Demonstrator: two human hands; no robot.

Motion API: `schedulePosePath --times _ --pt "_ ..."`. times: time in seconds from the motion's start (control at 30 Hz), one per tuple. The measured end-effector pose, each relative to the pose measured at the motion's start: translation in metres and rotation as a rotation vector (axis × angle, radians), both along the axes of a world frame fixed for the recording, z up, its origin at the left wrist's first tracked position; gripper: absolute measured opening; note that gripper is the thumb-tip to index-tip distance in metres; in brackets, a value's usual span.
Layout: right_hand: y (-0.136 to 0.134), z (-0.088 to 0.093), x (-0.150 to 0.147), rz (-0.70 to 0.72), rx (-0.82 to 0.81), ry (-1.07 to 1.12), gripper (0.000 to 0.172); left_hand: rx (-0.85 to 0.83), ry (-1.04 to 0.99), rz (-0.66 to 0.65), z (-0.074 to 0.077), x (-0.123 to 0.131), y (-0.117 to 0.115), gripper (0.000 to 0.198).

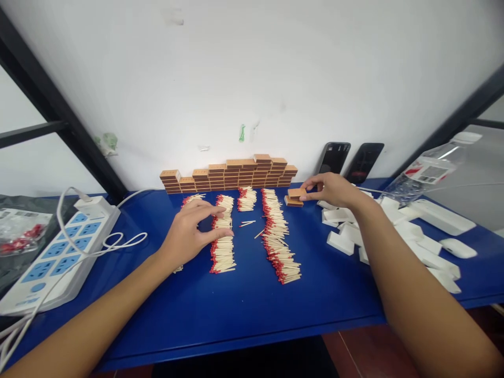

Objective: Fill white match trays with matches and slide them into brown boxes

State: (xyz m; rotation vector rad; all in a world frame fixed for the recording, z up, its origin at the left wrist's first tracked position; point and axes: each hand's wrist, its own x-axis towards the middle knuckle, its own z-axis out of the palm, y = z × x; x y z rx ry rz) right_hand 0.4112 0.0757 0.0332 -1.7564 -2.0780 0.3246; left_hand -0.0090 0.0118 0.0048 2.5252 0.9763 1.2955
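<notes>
My right hand [326, 188] pinches a brown matchbox [296, 193] between thumb and fingers. Directly beneath it is another matchbox [293, 202], lying on the blue table; whether the two touch is hard to tell. Over the left rows of matches hovers my left hand [197, 226], its thumb and fingers apart with nothing between them. Red-tipped matches lie in rows: a left-middle row [223, 252], a short row [247, 199] and a long right row [279, 236]. Part of the leftmost row is hidden by my left hand. A few loose matches [248, 223] lie between rows.
Stacked matchboxes [232, 176] form a stepped wall against the white wall. White matchbox trays [346, 236] are heaped on the right, near a plastic bottle [425, 168] and two dark phones [334, 157]. On the left are a power strip [65, 252] and white cables [126, 240].
</notes>
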Motion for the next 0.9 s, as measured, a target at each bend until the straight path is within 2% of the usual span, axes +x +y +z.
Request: schedulePosePath --times 0.1,0.2,0.33,0.43,0.57,0.7,0.77,0.9 --pt "0.0 -0.003 0.001 -0.059 -0.107 -0.092 0.055 -0.001 0.015 0.009 0.0 -0.001 0.001 0.035" --pt "-0.008 0.007 0.007 -0.147 -0.067 -0.124 0.055 0.025 0.033 0.018 0.0 -0.001 0.002 0.035" --pt "-0.017 0.018 0.027 -0.315 -0.074 -0.208 0.028 0.046 0.043 0.016 -0.001 -0.001 0.001 0.036" --pt "-0.018 0.015 0.036 -0.39 -0.125 -0.253 0.019 0.063 0.056 0.018 -0.002 -0.001 0.001 0.036" --pt "-0.019 0.016 0.031 -0.447 -0.071 -0.31 0.015 0.105 0.074 0.022 -0.003 -0.001 0.002 0.033" --pt "-0.017 0.022 0.021 -0.486 0.045 -0.36 0.023 0.163 0.089 0.017 -0.003 0.001 0.001 0.027" --pt "-0.015 0.02 0.02 -0.465 0.02 -0.369 0.025 0.173 0.101 0.009 -0.003 0.001 0.0 0.026" --pt "-0.01 0.011 0.027 -0.431 -0.105 -0.381 0.013 0.185 0.115 0.007 -0.003 0.002 0.0 0.025"
